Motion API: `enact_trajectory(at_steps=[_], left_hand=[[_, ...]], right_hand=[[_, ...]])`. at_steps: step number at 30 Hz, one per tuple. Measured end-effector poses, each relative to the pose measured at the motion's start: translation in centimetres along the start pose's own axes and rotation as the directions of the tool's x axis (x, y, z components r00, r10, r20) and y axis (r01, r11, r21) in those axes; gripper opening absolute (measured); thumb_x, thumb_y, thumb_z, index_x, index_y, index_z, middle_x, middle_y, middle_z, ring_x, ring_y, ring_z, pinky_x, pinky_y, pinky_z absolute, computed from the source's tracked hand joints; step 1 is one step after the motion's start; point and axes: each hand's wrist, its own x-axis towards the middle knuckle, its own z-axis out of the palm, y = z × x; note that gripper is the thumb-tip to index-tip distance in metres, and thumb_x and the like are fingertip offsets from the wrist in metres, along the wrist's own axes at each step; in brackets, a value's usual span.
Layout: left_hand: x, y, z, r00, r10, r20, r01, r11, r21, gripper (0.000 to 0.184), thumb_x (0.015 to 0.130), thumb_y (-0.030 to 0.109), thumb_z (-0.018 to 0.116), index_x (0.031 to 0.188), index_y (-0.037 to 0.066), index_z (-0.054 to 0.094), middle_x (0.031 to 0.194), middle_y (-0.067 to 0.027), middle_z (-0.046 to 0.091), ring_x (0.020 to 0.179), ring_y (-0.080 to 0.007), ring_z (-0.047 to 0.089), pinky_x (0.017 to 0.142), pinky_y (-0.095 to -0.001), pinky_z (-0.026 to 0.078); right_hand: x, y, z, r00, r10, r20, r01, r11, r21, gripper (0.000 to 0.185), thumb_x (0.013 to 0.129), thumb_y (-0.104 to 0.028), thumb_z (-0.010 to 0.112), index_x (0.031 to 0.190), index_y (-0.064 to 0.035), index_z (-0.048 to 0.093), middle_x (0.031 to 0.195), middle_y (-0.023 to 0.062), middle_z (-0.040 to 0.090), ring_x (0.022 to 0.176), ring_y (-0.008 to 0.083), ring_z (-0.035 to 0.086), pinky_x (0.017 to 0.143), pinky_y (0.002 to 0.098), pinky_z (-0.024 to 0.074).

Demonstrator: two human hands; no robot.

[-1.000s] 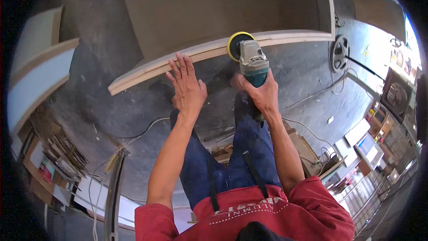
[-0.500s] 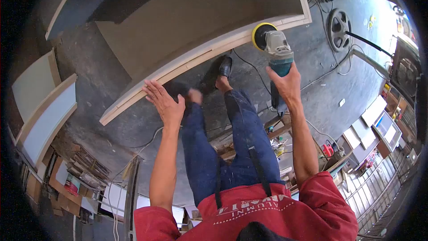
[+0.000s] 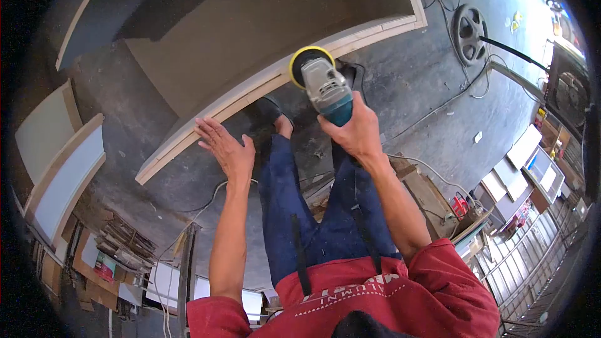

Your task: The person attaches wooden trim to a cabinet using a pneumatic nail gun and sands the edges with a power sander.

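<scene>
One bare right hand (image 3: 355, 126), wrapped round a grey-and-teal power tool (image 3: 325, 87), has swung its round yellow-rimmed pad (image 3: 302, 66) left, so it now sits near the middle of the long pale wooden edge (image 3: 255, 92), closer to the left hand (image 3: 226, 150), which is spread and appears to touch the wood.

Head camera: worn on the head — faces forward and down.
Red shirt (image 3: 432, 294): near the lens, at lower edge.
Wooden rail (image 3: 241, 99): farther off — upper half.

Power tool (image 3: 327, 87) at near edge of frame (image 3: 375, 32); spoked base (image 3: 470, 36) on floor (image 3: 432, 87), right; 2 panels (image 3: 70, 172) left.
</scene>
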Motion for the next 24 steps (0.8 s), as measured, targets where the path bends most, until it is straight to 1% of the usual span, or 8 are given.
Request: enact_trajectory(at_steps=[3, 5, 7, 10, 14, 18, 20, 24], left_hand=[[0.2, 3.6, 0.2, 1.000, 0.027, 0.005, -0.026, 0.999, -0.041, 0.105, 0.078, 0.018, 0.069, 0.154, -0.005, 0.000, 0.162, -0.0273, -0.003, 0.149, -0.0478, -0.003, 0.118, -0.0611, 0.005], [0.3, 6.6, 0.7, 0.996, 0.087, 0.015, -0.085, 0.992, -0.088, 0.101, 0.080, 0.016, 0.066, 0.154, -0.005, 0.002, 0.162, -0.0268, -0.002, 0.149, -0.0480, -0.003, 0.118, -0.0606, 0.002], [0.8, 10.4, 1.3, 0.993, 0.119, 0.006, -0.118, 0.988, -0.095, 0.102, 0.079, 0.016, 0.067, 0.155, -0.003, 0.001, 0.162, -0.0263, -0.002, 0.149, -0.0482, -0.002, 0.118, -0.0606, 0.003], [1.6, 14.9, 2.2, 0.985, 0.174, 0.007, -0.173, 0.981, -0.091, 0.103, 0.079, 0.015, 0.069, 0.156, -0.001, 0.002, 0.162, -0.0257, -0.002, 0.148, -0.0490, -0.001, 0.118, -0.0606, 0.003], [2.3, 21.1, 3.2, 0.967, 0.254, 0.029, -0.249, 0.962, -0.110, 0.101, 0.078, 0.015, 0.069, 0.155, -0.002, 0.006, 0.163, -0.0250, 0.000, 0.148, -0.0496, 0.001, 0.117, -0.0622, 0.006], [3.7, 26.6, 3.7, 0.933, 0.347, 0.092, -0.335, 0.934, -0.122, 0.098, 0.078, 0.013, 0.067, 0.155, -0.002, 0.009, 0.163, -0.0236, 0.002, 0.148, -0.0487, 0.001, 0.117, -0.0631, 0.007], [4.3, 29.1, 3.9, 0.913, 0.393, 0.108, -0.378, 0.916, -0.136, 0.097, 0.078, 0.012, 0.067, 0.155, -0.001, 0.009, 0.163, -0.0227, 0.003, 0.148, -0.0486, 0.001, 0.117, -0.0636, 0.008], [6.2, 34.2, 4.7, 0.838, 0.534, 0.109, -0.525, 0.845, -0.107, 0.092, 0.077, 0.009, 0.065, 0.155, 0.001, 0.017, 0.164, -0.0191, 0.007, 0.148, -0.0486, 0.001, 0.116, -0.0651, 0.010]], right_hand=[[1.1, 2.4, -2.7, 0.998, 0.000, -0.059, 0.003, 0.999, 0.049, 0.052, 0.071, -0.036, 0.081, 0.098, -0.0004, 0.054, 0.087, 0.0259, 0.066, 0.088, 0.0434, 0.066, 0.075, 0.0466, 0.0516], [2.1, 4.3, -4.7, 0.996, 0.010, -0.087, -0.003, 0.997, 0.075, 0.052, 0.072, -0.036, 0.081, 0.098, 0.0001, 0.054, 0.088, 0.0258, 0.067, 0.088, 0.0432, 0.066, 0.075, 0.0462, 0.0514], [3.6, 6.2, -6.6, 0.989, 0.015, -0.149, 0.002, 0.993, 0.115, 0.051, 0.073, -0.034, 0.081, 0.099, 0.0015, 0.055, 0.089, 0.0256, 0.068, 0.088, 0.0429, 0.067, 0.075, 0.0448, 0.0513], [5.4, 7.8, -9.7, 0.987, 0.050, -0.155, -0.029, 0.990, 0.138, 0.051, 0.073, -0.033, 0.081, 0.101, 0.0019, 0.056, 0.091, 0.0258, 0.068, 0.090, 0.0420, 0.068, 0.077, 0.0435, 0.0518], [7.7, 9.6, -13.6, 0.981, 0.077, -0.176, -0.044, 0.983, 0.179, 0.052, 0.074, -0.032, 0.081, 0.106, 0.0025, 0.058, 0.095, 0.0247, 0.070, 0.092, 0.0358, 0.070, 0.079, 0.0397, 0.0525], [9.1, 12.5, -15.6, 0.974, 0.082, -0.211, -0.041, 0.981, 0.191, 0.052, 0.074, -0.031, 0.081, 0.107, 0.0024, 0.059, 0.095, 0.0243, 0.070, 0.091, 0.0339, 0.071, 0.079, 0.0384, 0.0527], [9.2, 13.6, -16.7, 0.966, 0.166, -0.198, -0.119, 0.966, 0.230, 0.053, 0.074, -0.031, 0.081, 0.110, 0.0022, 0.060, 0.097, 0.0215, 0.071, 0.089, 0.0289, 0.070, 0.080, 0.0367, 0.0524], [8.3, 16.1, -18.6, 0.940, 0.235, -0.246, -0.154, 0.939, 0.308, 0.056, 0.074, -0.031, 0.082, 0.113, 0.0017, 0.060, 0.098, 0.0171, 0.071, 0.088, 0.0226, 0.068, 0.081, 0.0348, 0.0519]])
